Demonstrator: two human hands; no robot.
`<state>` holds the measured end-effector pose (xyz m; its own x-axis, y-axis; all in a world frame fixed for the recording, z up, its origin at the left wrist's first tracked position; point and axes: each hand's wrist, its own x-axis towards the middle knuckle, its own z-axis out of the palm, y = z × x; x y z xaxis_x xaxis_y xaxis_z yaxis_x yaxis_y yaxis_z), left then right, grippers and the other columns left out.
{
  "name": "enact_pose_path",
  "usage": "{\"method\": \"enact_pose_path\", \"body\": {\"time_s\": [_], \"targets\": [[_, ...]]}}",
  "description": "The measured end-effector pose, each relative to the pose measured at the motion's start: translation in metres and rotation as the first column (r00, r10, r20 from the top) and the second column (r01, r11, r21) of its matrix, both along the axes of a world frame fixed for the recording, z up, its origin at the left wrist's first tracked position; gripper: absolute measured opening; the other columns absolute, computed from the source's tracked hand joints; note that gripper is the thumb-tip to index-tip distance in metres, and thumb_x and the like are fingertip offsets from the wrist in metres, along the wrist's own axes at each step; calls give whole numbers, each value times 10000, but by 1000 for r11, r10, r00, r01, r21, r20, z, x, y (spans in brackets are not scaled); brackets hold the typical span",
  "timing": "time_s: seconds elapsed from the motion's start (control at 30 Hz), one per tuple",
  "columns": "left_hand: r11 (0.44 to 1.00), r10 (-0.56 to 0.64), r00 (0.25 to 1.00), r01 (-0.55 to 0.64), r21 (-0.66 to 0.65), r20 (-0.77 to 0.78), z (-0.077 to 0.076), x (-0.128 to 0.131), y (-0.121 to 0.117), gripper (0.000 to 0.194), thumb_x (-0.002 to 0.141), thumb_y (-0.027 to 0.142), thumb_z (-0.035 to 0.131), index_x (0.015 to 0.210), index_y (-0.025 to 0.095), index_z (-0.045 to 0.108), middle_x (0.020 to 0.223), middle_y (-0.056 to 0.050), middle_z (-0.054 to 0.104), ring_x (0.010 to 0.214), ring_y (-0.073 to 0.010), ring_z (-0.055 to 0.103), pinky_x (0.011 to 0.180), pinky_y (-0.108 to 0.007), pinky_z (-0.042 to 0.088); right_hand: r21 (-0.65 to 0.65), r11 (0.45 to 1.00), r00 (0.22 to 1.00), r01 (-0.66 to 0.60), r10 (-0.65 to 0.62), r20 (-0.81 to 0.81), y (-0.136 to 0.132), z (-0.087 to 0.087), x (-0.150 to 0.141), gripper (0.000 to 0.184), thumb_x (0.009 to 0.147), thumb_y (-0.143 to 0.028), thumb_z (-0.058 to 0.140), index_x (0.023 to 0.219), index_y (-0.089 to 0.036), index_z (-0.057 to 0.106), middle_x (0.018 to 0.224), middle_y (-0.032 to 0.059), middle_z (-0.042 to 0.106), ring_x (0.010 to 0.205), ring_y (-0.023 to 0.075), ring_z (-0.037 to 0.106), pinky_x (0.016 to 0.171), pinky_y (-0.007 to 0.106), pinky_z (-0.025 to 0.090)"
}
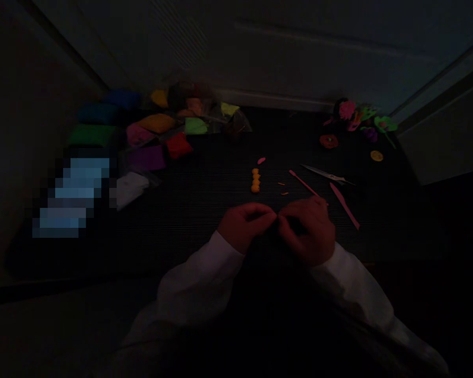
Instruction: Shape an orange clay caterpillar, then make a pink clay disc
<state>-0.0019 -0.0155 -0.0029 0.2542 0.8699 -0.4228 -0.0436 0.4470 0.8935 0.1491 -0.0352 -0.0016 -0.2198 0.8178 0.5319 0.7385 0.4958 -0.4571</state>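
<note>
In dim light, my left hand (246, 223) is closed in a pinch, its fingertips meeting those of my right hand (309, 226), which is pinched too. Whatever lies between the fingertips is too small and dark to make out. Just beyond my hands is an orange piece of clay (256, 180) formed as a row of several small balls. Two thin orange strips, one a clay sliver (285, 193), lie to its right. A small pink clay piece (261, 160) sits farther back. Beside my right hand is a thin pink modelling tool (304, 182).
Scissors (323, 173) and a pink plastic knife (345, 206) lie at right. Colourful clay packs (155, 123) fill the back left, near a bright pixelated screen (74, 194). Clay flowers (355, 115), a red rose shape (329, 141) and a yellow disc (377, 156) occupy the back right.
</note>
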Motion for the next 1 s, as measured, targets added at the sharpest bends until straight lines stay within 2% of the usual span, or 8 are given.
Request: {"method": "enact_pose_path", "body": {"time_s": [0.1,0.17,0.37,0.47,0.67,0.83,0.9,1.0], "targets": [[994,95,983,-84,-74,157,-3,1,2,123,587,246,662,639,161,589,506,48,546,441,-51,445,462,-200,324,-19,995,986,99,-100,-135,0,1,4,70,706,-163,530,769,-191,543,743,18,604,749,145,559,749,339,401],[982,163,958,-133,-138,235,-3,1,2,131,563,216,674,618,147,578,551,31,585,445,-50,461,460,-199,340,-40,991,978,126,-130,-161,0,1,5,78,711,-167,523,782,-191,546,759,25,600,754,152,557,746,341,410],[958,245,907,-172,-229,341,5,-1,2,159,508,133,702,580,122,560,641,2,643,517,-58,536,487,-182,390,-26,998,994,55,-57,-98,1,-1,4,83,715,-155,537,788,-192,546,751,17,611,744,143,562,763,346,403],[949,277,892,-197,-245,356,3,-2,2,188,485,110,716,569,130,549,582,24,625,515,-57,542,500,-175,399,-35,999,991,40,-45,-130,2,-3,3,88,706,-155,559,785,-188,542,759,15,616,749,137,568,780,345,400],[961,259,899,-204,-185,353,-1,-2,3,290,471,107,723,740,181,644,562,58,587,516,-33,507,521,-168,382,-109,994,975,9,-33,-218,0,-6,4,105,713,-161,565,808,-197,537,784,6,620,754,128,580,737,306,450],[958,260,942,-225,-176,210,3,-1,1,232,494,182,720,719,163,666,573,36,591,524,-41,487,545,-193,380,-92,995,983,46,-61,-175,-1,-7,4,214,735,-159,556,947,-189,558,878,20,639,815,116,582,748,265,464],[952,279,933,-237,-195,226,3,0,1,214,485,214,724,675,142,659,543,22,588,502,-49,484,532,-204,384,-105,994,984,12,-31,-173,0,-7,4,244,760,-152,528,1000,-190,554,915,23,641,825,109,585,754,258,466],[935,336,901,-284,-214,275,-1,1,3,212,437,233,741,572,119,622,477,15,565,464,-61,490,473,-197,371,-153,988,981,-10,-19,-192,-1,-6,4,195,780,-168,506,957,-205,577,882,10,649,798,105,589,722,255,471]]}}
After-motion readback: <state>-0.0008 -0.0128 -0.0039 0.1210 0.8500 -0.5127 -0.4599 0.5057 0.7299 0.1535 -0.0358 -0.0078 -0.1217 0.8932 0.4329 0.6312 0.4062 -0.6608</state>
